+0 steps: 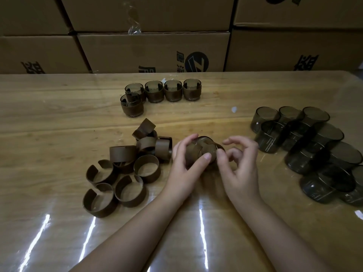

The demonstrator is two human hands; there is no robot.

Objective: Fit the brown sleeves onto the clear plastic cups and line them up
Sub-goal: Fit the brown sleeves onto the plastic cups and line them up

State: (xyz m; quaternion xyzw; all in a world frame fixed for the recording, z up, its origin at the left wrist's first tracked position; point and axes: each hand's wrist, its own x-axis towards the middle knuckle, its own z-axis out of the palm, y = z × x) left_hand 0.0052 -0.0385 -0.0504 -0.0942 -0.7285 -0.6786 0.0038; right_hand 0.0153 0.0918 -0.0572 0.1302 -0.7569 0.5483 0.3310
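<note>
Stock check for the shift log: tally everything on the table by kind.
Sleeved cups, lined up: 5
Half-sleeved cup, held by left hand and right hand: 1
Loose brown sleeves: about 11, piled
Bare cups: about 10, overlapping
Total: about 27

A: Counts?
B: Sleeved cups (163, 91), far centre: 5, four in a row plus one nearer at the left end.
A: Loose sleeves (125, 167)?
B: About 10 in the pile, near left. Some overlap, so not exact.
A: Bare cups (306, 138)?
B: Right cluster, roughly 11; the near ones blur together.
A: In the hands?
B: 1 cup with 1 sleeve (200, 152). Cardboard boxes (153, 52) behind the tabletop: at least 6 in view.
</note>
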